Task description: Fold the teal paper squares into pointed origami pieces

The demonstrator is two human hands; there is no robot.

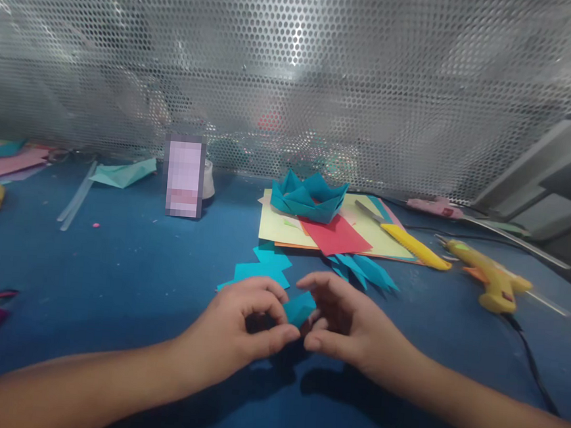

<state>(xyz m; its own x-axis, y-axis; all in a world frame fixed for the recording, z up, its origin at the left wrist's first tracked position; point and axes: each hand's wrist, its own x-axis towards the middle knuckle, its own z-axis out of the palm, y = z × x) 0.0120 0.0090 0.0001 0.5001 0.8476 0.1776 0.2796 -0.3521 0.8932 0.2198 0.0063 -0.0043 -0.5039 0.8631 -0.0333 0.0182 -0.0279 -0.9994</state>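
A small piece of blue paper [300, 309] is held up between my hands, over the table's front half. My left hand [252, 317] grips its left side, thumb and fingers closed on it. My right hand [343, 321] is curled around the right side with thumb and forefinger apart; some of its fingers lie against the paper's edge, though I cannot make out whether they grip it. Just beyond lie flat blue paper pieces [258, 272] and several narrow folded blue strips [363, 271]. A blue folded-paper crown shape [309, 198] sits farther back.
Under the crown shape are stacked coloured sheets [274, 226], a red paper [338, 234] and a yellow utility knife [414, 246]. A yellow glue gun [495, 277] with a cord lies right. A phone [185, 176] stands at the back, before a perforated metal panel [291, 76]. Glue sticks [76, 197] lie left.
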